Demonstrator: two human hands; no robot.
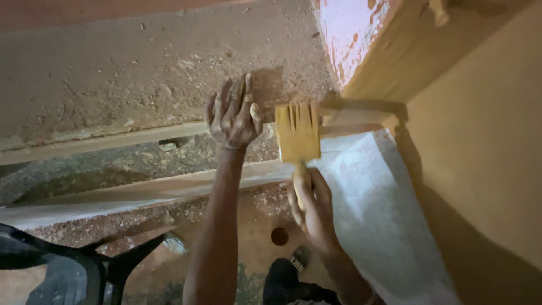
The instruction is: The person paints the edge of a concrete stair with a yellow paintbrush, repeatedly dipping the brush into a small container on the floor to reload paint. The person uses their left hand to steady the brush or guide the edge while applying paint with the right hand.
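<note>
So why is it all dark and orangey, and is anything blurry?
Head view: dim warm light tints everything; the brush throws a shadow on the wall; the bottom-left corner is darkest; the right hand and left hand look slightly soft.

Yellow-ochre paintbrush (297,133), matching ochre wall (480,147), white sheet (378,209).

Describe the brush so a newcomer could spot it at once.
Start at the tall ochre wall on the right and follow its lower edge left to the pale ledge. There the right hand holds up a flat, wide brush, beside the left hand. Its splayed bristles are coated ochre-yellow, brighter than the dusty surfaces around it.
</note>
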